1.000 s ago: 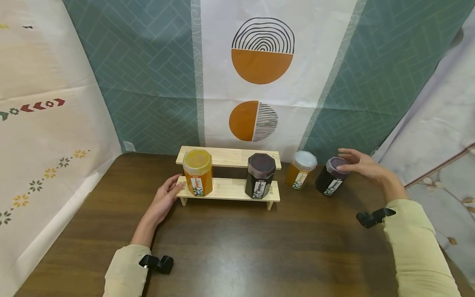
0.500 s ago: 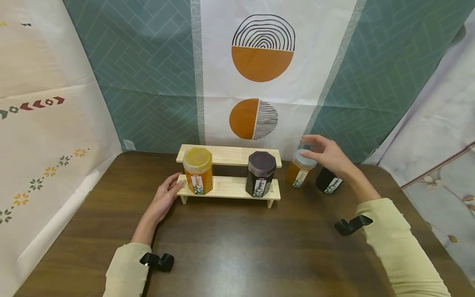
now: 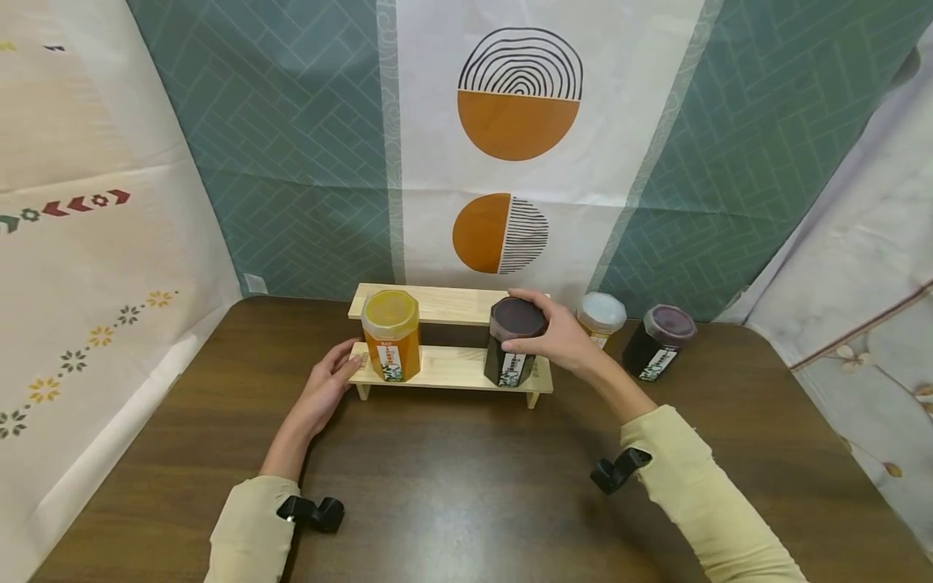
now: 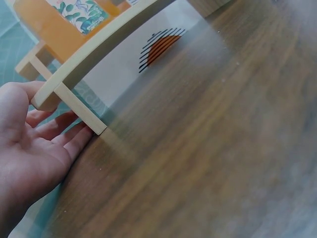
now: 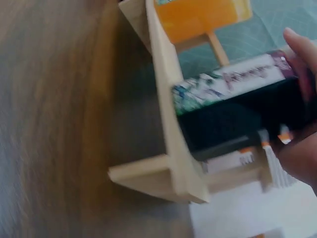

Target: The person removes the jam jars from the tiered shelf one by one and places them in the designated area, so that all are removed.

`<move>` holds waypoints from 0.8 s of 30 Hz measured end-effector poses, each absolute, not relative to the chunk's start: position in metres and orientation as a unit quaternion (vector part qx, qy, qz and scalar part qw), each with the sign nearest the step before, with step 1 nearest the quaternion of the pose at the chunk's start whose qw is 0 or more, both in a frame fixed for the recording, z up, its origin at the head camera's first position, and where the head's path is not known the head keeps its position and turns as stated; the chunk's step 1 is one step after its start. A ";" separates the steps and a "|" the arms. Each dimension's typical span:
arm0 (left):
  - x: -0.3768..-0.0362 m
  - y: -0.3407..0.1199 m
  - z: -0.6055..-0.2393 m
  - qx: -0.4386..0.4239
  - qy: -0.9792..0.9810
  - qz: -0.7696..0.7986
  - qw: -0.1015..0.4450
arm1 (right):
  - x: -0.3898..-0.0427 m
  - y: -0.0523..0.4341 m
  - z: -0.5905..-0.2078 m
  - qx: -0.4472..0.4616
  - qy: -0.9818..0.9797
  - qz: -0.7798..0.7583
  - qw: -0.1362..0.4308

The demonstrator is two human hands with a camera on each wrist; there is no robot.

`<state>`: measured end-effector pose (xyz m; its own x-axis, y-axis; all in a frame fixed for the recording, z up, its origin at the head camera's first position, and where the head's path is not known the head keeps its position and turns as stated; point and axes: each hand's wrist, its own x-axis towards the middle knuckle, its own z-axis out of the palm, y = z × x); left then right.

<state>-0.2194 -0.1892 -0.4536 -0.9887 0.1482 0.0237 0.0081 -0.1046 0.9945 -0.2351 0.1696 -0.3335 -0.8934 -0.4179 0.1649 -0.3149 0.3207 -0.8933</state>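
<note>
A dark brown wood-grain surface (image 3: 466,494) fills the lower part of the head view, with a soft glare near its middle. Patterned cloths close it in: behind hangs a teal herringbone backdrop (image 3: 291,146) with a white centre panel (image 3: 503,210) bearing orange half-circles and black line arcs; to the left, a cream cloth (image 3: 87,267) with small flowers and red arrow marks; to the right, a pale cloth (image 3: 860,259) with a leafy twig print.

At the far side of the surface stands a two-step wooden shelf (image 3: 445,372). On its lower step, at the left, sits an orange jar (image 3: 391,336) with a yellow lid; at the right sits a dark jar (image 3: 513,342) with a dark purple lid. The right hand (image 3: 557,334) curls over this dark jar, fingers and thumb wrapped around the lid and upper wall; the right wrist view shows fingertips against the jar's labelled side. The left hand (image 3: 325,389) lies relaxed at the shelf's left end, fingers (image 4: 74,141) straight and touching the shelf's leg and lower step.

Right of the shelf, on the surface, stand a white-lidded orange jar (image 3: 601,314), partly hidden behind the right hand, and a second dark jar (image 3: 659,342), well apart from the hand.
</note>
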 end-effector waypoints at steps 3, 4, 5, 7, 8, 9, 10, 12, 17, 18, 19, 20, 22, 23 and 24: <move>-0.219 -0.188 -0.453 0.059 0.667 0.741 0.049 | -0.235 0.164 -0.340 -0.207 0.810 -0.548 0.030; -0.219 -0.188 -0.453 0.059 0.666 0.742 0.050 | -0.235 0.163 -0.342 -0.202 0.808 -0.553 0.023; -0.219 -0.188 -0.453 0.058 0.665 0.743 0.049 | -0.235 0.162 -0.343 -0.198 0.805 -0.559 0.018; -0.219 -0.188 -0.453 0.057 0.663 0.745 0.047 | -0.236 0.162 -0.345 -0.195 0.800 -0.567 0.010; -0.219 -0.188 -0.454 0.057 0.662 0.746 0.046 | -0.236 0.162 -0.345 -0.194 0.800 -0.568 0.005; -0.218 -0.188 -0.454 0.056 0.662 0.746 0.046 | -0.236 0.162 -0.346 -0.194 0.798 -0.571 0.003; -0.218 -0.188 -0.454 0.056 0.663 0.745 0.047 | -0.236 0.163 -0.346 -0.193 0.796 -0.573 0.000; -0.218 -0.187 -0.454 0.057 0.666 0.743 0.047 | -0.234 0.165 -0.346 -0.187 0.792 -0.581 -0.002; -0.218 -0.186 -0.455 0.058 0.668 0.740 0.047 | -0.229 0.174 -0.342 -0.170 0.775 -0.609 -0.003; -0.218 -0.186 -0.455 0.058 0.669 0.739 0.046 | -0.228 0.177 -0.341 -0.168 0.772 -0.612 -0.004; -0.218 -0.186 -0.454 0.058 0.670 0.739 0.045 | -0.227 0.181 -0.339 -0.169 0.771 -0.615 -0.006; -0.218 -0.186 -0.454 0.058 0.670 0.739 0.045 | -0.226 0.184 -0.336 -0.169 0.771 -0.614 -0.007; -0.218 -0.187 -0.453 0.056 0.671 0.738 0.044 | -0.224 0.193 -0.332 -0.169 0.773 -0.611 -0.009; -0.218 -0.188 -0.453 0.056 0.673 0.736 0.043 | -0.224 0.198 -0.330 -0.170 0.777 -0.606 -0.013; -0.217 -0.188 -0.453 0.056 0.675 0.734 0.042 | -0.223 0.203 -0.328 -0.169 0.782 -0.599 -0.016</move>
<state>-0.2175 -0.1880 -0.4530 -0.9901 0.1378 0.0253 0.0136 -0.0852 0.9963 -0.2233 0.2033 -0.3283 -0.9424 -0.2450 0.2277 -0.2836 0.2242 -0.9324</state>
